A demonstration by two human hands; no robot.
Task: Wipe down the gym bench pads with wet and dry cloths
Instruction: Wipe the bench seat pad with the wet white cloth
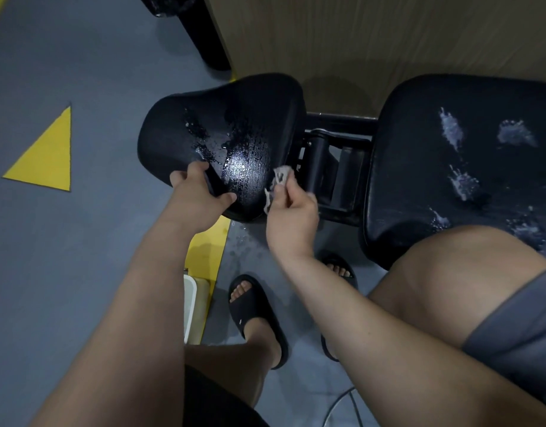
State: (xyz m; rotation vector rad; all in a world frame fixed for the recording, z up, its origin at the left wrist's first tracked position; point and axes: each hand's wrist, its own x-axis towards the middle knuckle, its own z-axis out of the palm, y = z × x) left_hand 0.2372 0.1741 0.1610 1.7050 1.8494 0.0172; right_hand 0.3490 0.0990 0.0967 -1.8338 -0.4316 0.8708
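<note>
Grey cloth (281,177) pinched beside the pad (222,118) edge.

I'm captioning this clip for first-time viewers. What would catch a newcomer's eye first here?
The wet, shiny seat pad at centre, its near edge gripped by the left hand while the right hand pinches a small grey cloth beside it. To the right, the larger pad is spotted with whitish splashes. A yellow triangle stands out on the grey floor at left.
</note>
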